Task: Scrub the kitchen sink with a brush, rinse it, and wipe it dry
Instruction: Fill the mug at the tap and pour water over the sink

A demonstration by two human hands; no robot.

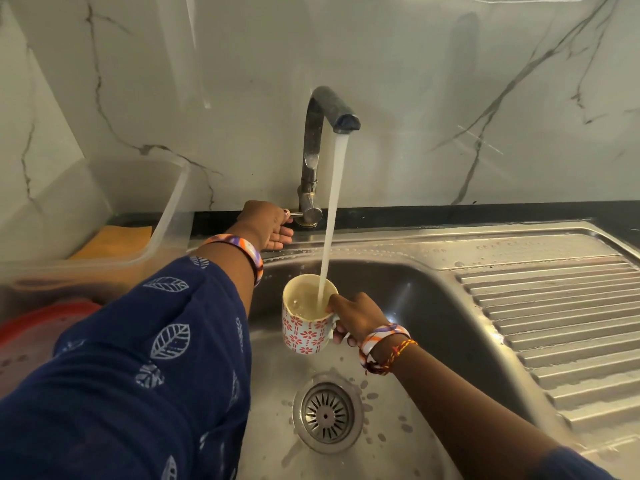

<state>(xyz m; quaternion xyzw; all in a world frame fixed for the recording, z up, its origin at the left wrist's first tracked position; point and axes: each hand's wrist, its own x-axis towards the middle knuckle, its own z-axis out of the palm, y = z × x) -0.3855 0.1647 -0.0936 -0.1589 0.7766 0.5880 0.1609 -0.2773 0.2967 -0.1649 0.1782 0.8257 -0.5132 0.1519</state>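
Under the tap (pixel 325 133), a mug (pixel 304 327) patterned in red was held upright over the sink (pixel 426 306), its handle gripped by the curled fingers of the right hand (pixel 356 318). Water (pixel 334 209) was poured from the tap straight into the mug, which was seen nearly full. At the tap's base, the lever (pixel 295 213) was pinched by the left hand (pixel 270 225), thumb on top and fingers curled beneath. Below the mug, the drain (pixel 327 415) was ringed by wet spots. Right of the tap, the ribbed drainboard (pixel 554 323) was beaded with drops. Left of the tap, a clear tub (pixel 166 230) was set, with a red lid (pixel 34 327) nearer the camera.
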